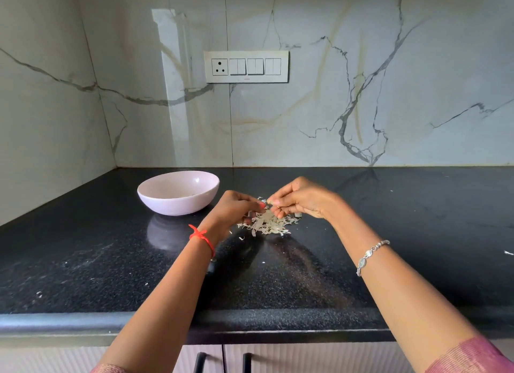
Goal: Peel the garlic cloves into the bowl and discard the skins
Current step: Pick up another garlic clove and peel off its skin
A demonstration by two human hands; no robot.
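Your garlic clove hangs just right of the bowl, above the skins — too small and covered to tell how its long axis points. The bowl is smooth, round and pale pink; the skins are thin, papery slivers heaped on speckled black stone. Your left hand and right hand curl their fingers narrow — the tips pinch the clove between them.

The bowl is coloured pale pink. The surface is finished in black with fine grey speckles. The skins and the garlic clove are seen as off-white. The wall is patterned as white marble, veined in grey and tan. A red thread and a silver bracelet are worn.
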